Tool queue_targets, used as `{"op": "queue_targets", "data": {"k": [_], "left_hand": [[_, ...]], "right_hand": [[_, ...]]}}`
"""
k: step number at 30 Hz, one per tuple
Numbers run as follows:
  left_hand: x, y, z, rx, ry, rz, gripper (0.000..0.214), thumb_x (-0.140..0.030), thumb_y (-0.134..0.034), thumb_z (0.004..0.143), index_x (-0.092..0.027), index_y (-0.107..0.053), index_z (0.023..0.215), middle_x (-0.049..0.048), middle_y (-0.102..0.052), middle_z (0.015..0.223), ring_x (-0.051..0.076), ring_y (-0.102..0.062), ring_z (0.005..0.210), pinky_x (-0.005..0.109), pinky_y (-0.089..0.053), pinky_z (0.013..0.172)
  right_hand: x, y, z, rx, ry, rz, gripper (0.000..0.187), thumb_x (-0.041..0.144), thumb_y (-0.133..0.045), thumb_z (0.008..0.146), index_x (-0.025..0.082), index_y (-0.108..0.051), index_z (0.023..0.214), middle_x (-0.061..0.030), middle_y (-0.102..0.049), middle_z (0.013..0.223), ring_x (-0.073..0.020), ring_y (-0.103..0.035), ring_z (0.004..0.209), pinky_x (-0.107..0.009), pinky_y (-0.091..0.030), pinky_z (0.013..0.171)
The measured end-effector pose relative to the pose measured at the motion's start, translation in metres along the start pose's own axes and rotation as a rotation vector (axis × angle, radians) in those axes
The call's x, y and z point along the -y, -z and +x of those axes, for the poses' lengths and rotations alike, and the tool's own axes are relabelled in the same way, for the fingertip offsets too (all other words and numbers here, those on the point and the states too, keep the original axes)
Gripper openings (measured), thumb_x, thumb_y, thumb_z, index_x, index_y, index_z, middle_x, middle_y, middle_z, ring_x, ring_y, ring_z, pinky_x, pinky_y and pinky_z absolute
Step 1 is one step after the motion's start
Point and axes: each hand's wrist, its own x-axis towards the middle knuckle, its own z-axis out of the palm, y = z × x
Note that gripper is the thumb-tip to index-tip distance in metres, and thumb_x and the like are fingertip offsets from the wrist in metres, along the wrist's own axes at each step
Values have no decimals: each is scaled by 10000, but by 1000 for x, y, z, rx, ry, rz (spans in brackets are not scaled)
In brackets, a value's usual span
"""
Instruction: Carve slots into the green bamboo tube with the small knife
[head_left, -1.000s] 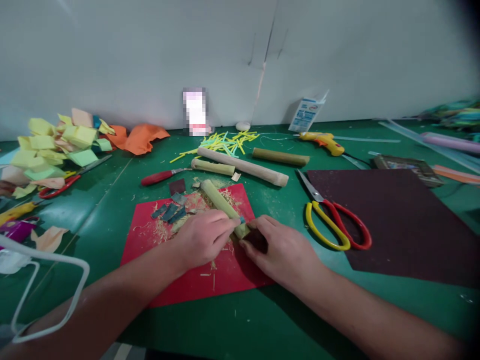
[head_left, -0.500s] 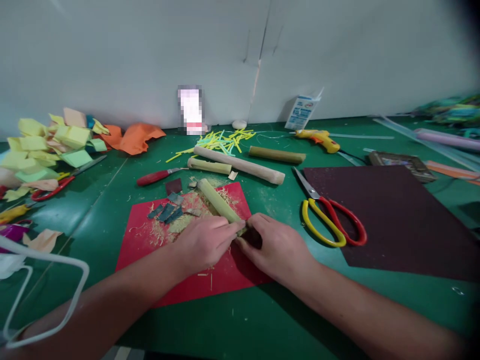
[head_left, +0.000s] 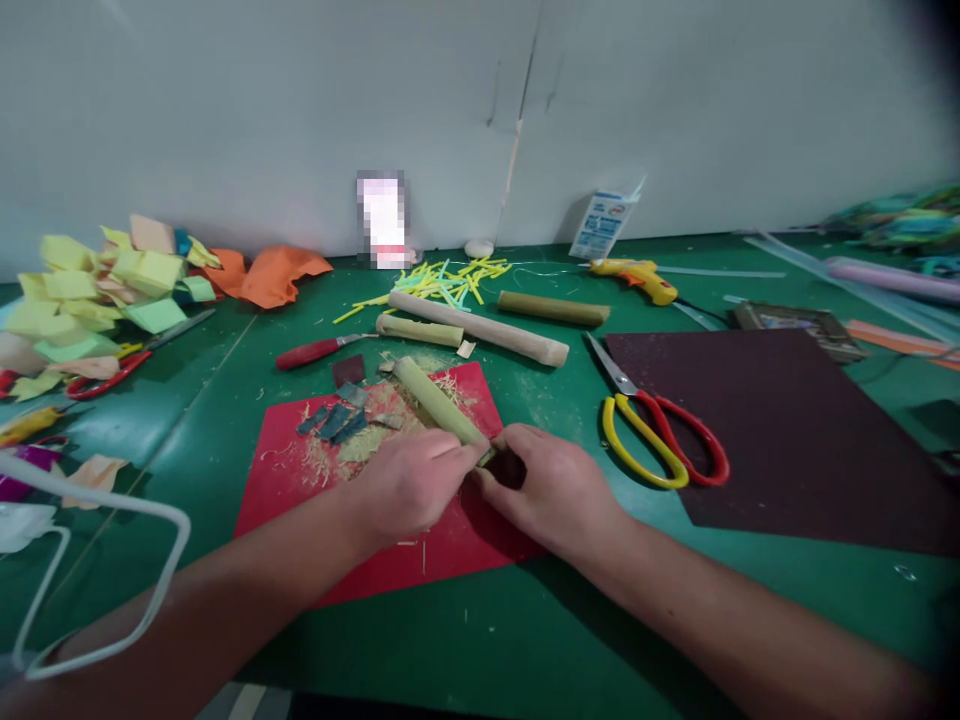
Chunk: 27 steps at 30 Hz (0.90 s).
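Pale green stick point(head_left: 437, 398): lies slantwise in front of you, its far end at the back of the red sheet and its near end between your hands.
Left hand point(head_left: 416, 485): over the red sheet, its fingers bunched together and touching the stick's near end; you cannot tell whether they pinch it, because their tips are partly hidden.
Right hand point(head_left: 559, 490): palm turned inward, the fingers clamped on the same near end between thumb and forefinger, with a dark hollow behind the tips.
Red sheet point(head_left: 274, 510): flat on the green bench point(head_left: 420, 650), under the stick and your left forearm.
Scraps: small dark pieces point(head_left: 343, 424) and curly wood shavings point(head_left: 319, 462) are scattered on the sheet, left of the stick.
Red-handled tool point(head_left: 311, 353): lies beyond the sheet to the left, its thin metal end pointing right.
Other sticks: a short pale one point(head_left: 421, 331), a long whitish one point(head_left: 480, 328) and a brown one point(head_left: 553, 308) lie beyond the sheet.
Scissors point(head_left: 625, 381): to the right of your right hand, with one yellow and one red handle loop, partly over a dark brown sheet point(head_left: 795, 440).
Back of the bench: a heap of yellow and mint strips point(head_left: 442, 283), then a yellow glue gun point(head_left: 637, 280) farther right.
Far left: a pile of folded paper point(head_left: 105, 285) beside crumpled orange material point(head_left: 266, 277).
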Motion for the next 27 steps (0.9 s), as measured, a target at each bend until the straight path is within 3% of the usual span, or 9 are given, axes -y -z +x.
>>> {"op": "queue_targets", "data": {"k": [4,9,17,23,27], "left_hand": [[5,-1,-4,-28,-9,101,351,-216,-296,938,-163,-512,1210,31,-549,706,149,-518,630,250,-416,547],[18,4,7,-81,42,94,339,-213,-304,935,-114,-556,1138,63,-571,760,177,-560,755,294,-459,674],[-3,2,2,17,15,44,353,-219,-295,939,-155,-522,1201,47,-572,772,173,-551,717,284,-453,610],[4,0,2,60,-17,119,360,-209,-288,939,-160,-491,1232,45,-570,792,178,-544,716,291,-442,604],[9,1,1,6,-27,168,361,-201,-282,937,-138,-503,1217,55,-567,779,183,-542,719,296,-440,606]], "right_hand": [[0,-1,0,8,1,-16,185,376,-531,744,216,-456,689,17,-534,684,-122,-469,596,-249,-293,527],[-1,0,1,38,-5,-28,182,385,-519,754,219,-463,705,15,-541,701,-125,-464,595,-253,-275,517],[-1,0,1,11,-8,8,154,355,-527,747,220,-464,708,16,-544,704,-131,-487,628,-253,-302,544],[-1,0,0,6,-7,5,167,365,-531,751,217,-471,703,14,-552,698,-130,-487,620,-252,-301,541],[-1,0,0,24,-11,4,181,382,-542,746,217,-482,701,14,-557,699,-125,-480,604,-250,-289,523]]}}
